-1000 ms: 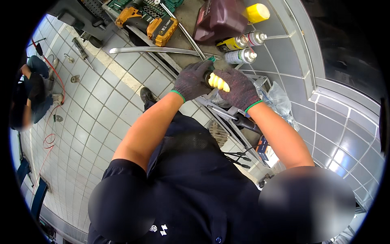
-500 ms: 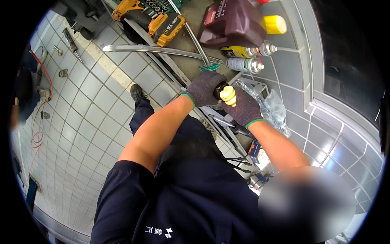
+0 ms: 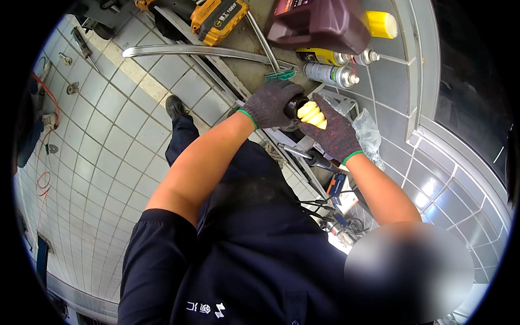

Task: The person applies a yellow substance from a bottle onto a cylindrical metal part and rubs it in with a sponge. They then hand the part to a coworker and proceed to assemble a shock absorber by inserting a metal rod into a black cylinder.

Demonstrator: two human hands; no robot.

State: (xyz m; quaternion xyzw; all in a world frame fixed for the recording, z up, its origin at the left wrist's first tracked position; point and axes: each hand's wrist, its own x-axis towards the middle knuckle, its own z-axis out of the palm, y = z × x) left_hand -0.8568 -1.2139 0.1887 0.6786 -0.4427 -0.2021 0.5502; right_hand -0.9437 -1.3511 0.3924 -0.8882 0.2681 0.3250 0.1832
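Note:
My gloved left hand (image 3: 271, 104) is closed around a dark, round-mouthed sleeve (image 3: 296, 107), most of it hidden by the fingers. Against its open end sits a pale yellow, ribbed bump stop (image 3: 312, 115), gripped by my gloved right hand (image 3: 337, 132). The yellow piece touches the sleeve's mouth; how far it reaches inside cannot be seen. Both hands are together over the near end of a workbench (image 3: 244, 70). Just beyond them lies a metal bar with a green end (image 3: 280, 74).
A long curved pry bar (image 3: 184, 50), a yellow-black power tool battery (image 3: 219, 21), a dark red jug (image 3: 319, 24) and spray cans (image 3: 329, 75) crowd the bench. Clear plastic wrap (image 3: 368, 132) lies beside my right hand. On the tiled floor are a screwdriver-like tool (image 3: 81, 43) and a red hose (image 3: 49, 92).
My view has shifted a little. Both hands keep their grip; the right hand has turned slightly, and the yellow bump stop now lies at a different tilt with more of its ribs showing.

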